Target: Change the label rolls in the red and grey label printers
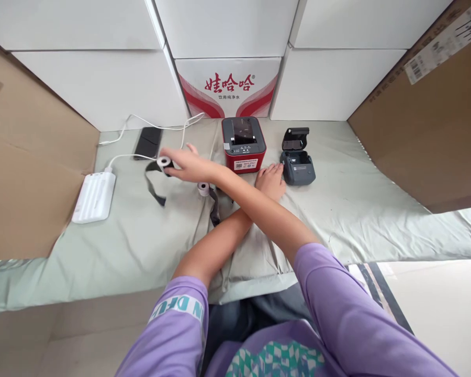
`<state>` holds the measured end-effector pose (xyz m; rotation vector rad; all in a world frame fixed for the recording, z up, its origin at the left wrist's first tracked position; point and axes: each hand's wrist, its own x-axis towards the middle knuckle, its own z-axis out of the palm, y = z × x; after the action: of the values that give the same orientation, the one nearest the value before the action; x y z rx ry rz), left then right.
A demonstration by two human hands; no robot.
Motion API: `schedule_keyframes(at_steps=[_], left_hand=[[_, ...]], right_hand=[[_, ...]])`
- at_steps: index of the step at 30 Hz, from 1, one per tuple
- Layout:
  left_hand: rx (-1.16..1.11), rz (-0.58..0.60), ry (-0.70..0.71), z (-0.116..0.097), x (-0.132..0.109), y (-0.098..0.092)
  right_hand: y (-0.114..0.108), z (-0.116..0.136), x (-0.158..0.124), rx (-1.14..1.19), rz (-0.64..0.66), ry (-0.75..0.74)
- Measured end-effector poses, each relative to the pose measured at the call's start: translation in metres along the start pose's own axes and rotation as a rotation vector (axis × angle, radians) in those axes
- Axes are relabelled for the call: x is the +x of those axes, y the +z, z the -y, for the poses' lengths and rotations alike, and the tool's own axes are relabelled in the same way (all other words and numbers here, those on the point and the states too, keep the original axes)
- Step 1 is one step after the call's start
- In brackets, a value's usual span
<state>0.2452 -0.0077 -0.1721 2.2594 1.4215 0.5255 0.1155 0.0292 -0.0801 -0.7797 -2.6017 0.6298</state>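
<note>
My forearms cross, the right over the left. Far over to the left, my right hand [188,164] grips a small white-cored label roll [164,162] by its side, and a loose dark strip hangs from it. A second label roll [203,189] with a dark trailing strip lies on the cloth below that hand. My left hand [270,181] rests flat on the cloth with its fingers stretched out, between a red and black label printer [244,145] and a dark grey portable printer [298,166]. The portable printer's lid is raised and its compartment shows.
A black phone [148,142], white cables and a white power bank [94,197] lie on the left of the cloth-covered surface [349,209]. Brown cardboard boxes [23,157] stand at both sides. White cartons [227,86] form a wall at the back.
</note>
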Motion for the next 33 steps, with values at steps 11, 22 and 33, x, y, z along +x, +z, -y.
schedule_keyframes(at_steps=[11,22,33], left_hand=[[0.004,-0.04,0.021,0.002,-0.002,0.003],[0.017,-0.041,0.057,0.003,-0.003,0.0],[0.012,-0.076,0.041,0.003,-0.003,0.004]], right_hand=[[-0.118,-0.105,-0.228,0.25,-0.688,0.47],[-0.08,-0.206,-0.266,0.0,-0.748,0.507],[-0.085,-0.188,-0.264,-0.19,-0.567,0.684]])
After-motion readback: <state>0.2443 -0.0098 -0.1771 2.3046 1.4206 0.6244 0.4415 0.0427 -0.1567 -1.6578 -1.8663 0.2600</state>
